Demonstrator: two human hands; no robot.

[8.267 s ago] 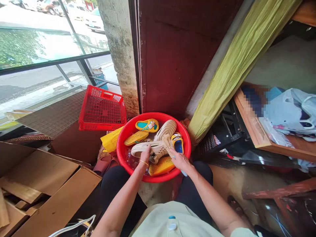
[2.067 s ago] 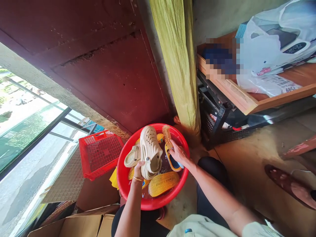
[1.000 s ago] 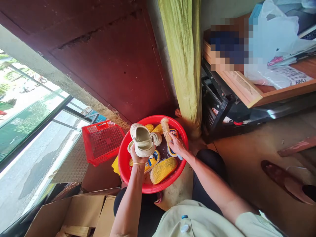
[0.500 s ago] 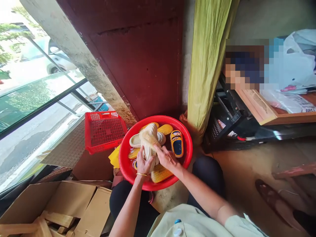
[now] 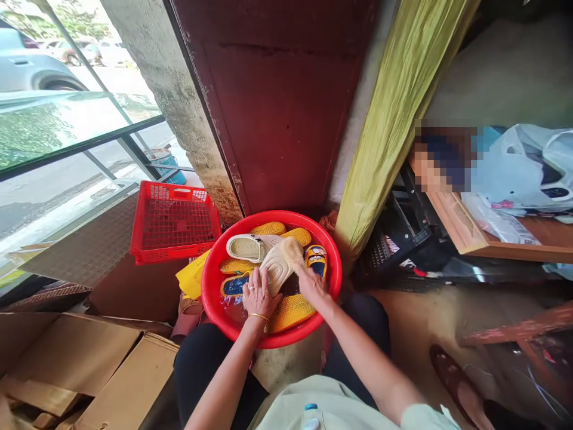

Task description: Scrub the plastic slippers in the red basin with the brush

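My left hand [image 5: 261,292] grips the near end of a cream clog [image 5: 277,263], which lies sole up over the basin. In my right hand [image 5: 314,288] is a tan brush [image 5: 292,251], blurred by motion, against the far part of that sole. Beneath and around them, a red basin [image 5: 206,298] holds water and several shoes. Another cream clog [image 5: 245,248] sits at its left side. A yellow slipper with a blue insole [image 5: 317,260] leans at the right, a blue-insoled slipper [image 5: 233,285] at the left. A yellow textured sole [image 5: 290,312] faces up near me.
A red plastic crate [image 5: 176,224] stands left of the basin, with a yellow bag [image 5: 192,275] between them. Cardboard boxes [image 5: 89,352] are at my lower left. A dark red door [image 5: 277,119] and yellow-green curtain [image 5: 385,131] rise behind. A wooden tray [image 5: 474,239] is on the right.
The cream clog has tipped lower, its sole turned more to the right. The brush and my right hand have moved right along it. The camera view has tilted.
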